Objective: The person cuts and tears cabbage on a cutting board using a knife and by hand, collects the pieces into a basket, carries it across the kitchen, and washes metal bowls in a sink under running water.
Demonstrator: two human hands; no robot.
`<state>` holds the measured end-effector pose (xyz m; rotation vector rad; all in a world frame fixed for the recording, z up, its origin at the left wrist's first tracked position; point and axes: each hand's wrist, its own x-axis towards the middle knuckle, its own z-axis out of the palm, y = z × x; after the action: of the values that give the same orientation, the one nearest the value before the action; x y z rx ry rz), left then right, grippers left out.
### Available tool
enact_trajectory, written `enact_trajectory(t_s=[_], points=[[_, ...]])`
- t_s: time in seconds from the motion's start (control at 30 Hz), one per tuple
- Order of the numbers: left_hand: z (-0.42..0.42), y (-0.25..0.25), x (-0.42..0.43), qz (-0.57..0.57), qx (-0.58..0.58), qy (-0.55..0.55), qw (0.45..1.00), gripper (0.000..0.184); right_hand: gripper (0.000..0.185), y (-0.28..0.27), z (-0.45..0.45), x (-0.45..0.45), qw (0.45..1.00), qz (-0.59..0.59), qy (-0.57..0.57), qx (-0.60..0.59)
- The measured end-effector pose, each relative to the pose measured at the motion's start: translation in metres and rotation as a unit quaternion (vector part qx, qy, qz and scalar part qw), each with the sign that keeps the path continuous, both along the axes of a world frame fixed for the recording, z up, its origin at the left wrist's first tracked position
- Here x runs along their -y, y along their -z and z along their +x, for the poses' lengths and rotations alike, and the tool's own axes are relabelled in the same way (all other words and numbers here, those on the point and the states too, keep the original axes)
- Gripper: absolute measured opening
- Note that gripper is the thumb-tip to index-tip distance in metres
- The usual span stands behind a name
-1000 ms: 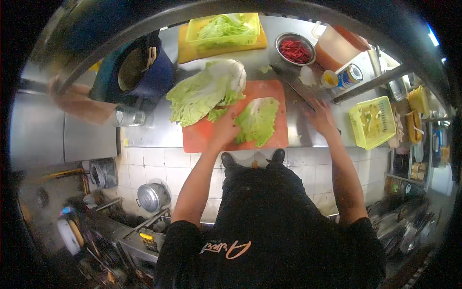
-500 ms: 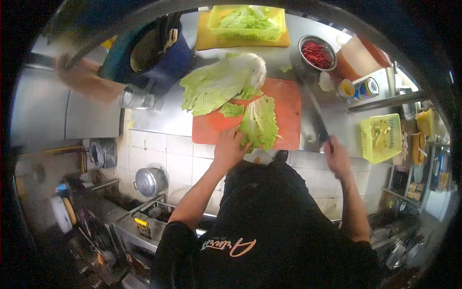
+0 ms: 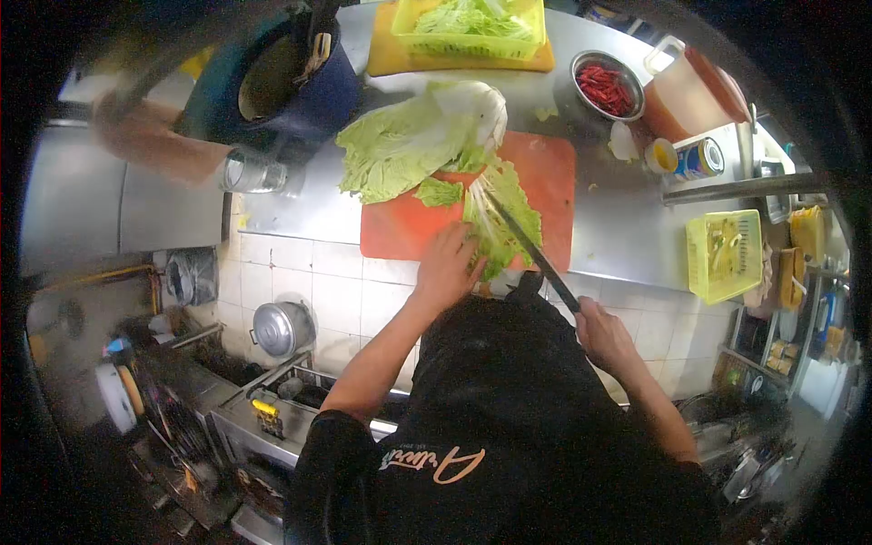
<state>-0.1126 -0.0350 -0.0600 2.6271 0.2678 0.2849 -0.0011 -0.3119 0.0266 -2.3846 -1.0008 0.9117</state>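
An orange-red cutting board point(image 3: 549, 173) lies at the near edge of the steel counter. On it, a loose green leaf point(image 3: 518, 204) has my left hand point(image 3: 449, 263) on its lower left edge, fingers bent and pressed together against it. My right hand point(image 3: 603, 336) is wrapped round the handle of a long knife point(image 3: 545, 263). The blade slants up and left across the leaf, its tip near the pale rib. A large pale-green cabbage point(image 3: 418, 136) rests over the board's upper left, with a small leaf piece point(image 3: 439, 192) below it.
Behind are a yellow basket point(image 3: 468, 44) of cut leaves on a yellow board point(image 3: 386, 59) and a bowl point(image 3: 608, 85) of red chillies. A blue bin point(image 3: 322, 95) and another person's arm point(image 3: 159, 141) holding a glass point(image 3: 254, 171) are left; a second basket point(image 3: 725, 257) is right.
My right hand has picked up the knife from the counter and brought it left over the leaf. My left hand has shifted slightly right along the leaf, which has been drawn away from the cabbage.
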Motion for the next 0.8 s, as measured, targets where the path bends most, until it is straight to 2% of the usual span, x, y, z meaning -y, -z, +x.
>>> enact_trajectory(t_s=[0.07, 0.23, 0.37, 0.47, 0.57, 0.67, 0.77, 0.8], points=[[0.003, 0.0, 0.0, 0.002, 0.017, 0.015, 1.0, 0.034, 0.015, 0.012, -0.004, -0.01, 1.0, 0.012, -0.025, 0.009], [0.006, -0.006, 0.003, 0.017, 0.026, 0.02, 0.999, 0.037, 0.016, 0.014, 0.0, -0.019, 0.998, -0.044, -0.045, 0.004], [0.007, -0.009, 0.006, 0.028, -0.008, 0.016, 0.999, 0.038, 0.02, 0.019, 0.001, -0.029, 0.995, -0.083, -0.055, -0.008], [0.01, -0.009, 0.009, 0.004, -0.047, 0.019, 0.999, 0.039, 0.026, 0.049, 0.008, -0.059, 0.996, -0.036, -0.079, 0.006], [0.009, -0.01, 0.004, 0.005, -0.06, 0.032, 0.998, 0.039, 0.029, 0.053, 0.005, -0.063, 0.996, -0.02, -0.086, 0.027], [0.008, -0.016, 0.0, 0.023, -0.06, 0.045, 0.997, 0.038, 0.024, 0.028, 0.012, -0.025, 0.998, -0.026, -0.051, -0.014], [0.003, -0.012, -0.007, 0.003, -0.051, 0.07, 0.996, 0.039, 0.02, 0.031, 0.019, -0.005, 0.994, -0.107, -0.031, -0.015], [0.002, -0.01, -0.012, 0.003, -0.053, 0.084, 0.995, 0.039, 0.016, 0.025, 0.02, -0.009, 0.993, -0.121, 0.008, 0.018]])
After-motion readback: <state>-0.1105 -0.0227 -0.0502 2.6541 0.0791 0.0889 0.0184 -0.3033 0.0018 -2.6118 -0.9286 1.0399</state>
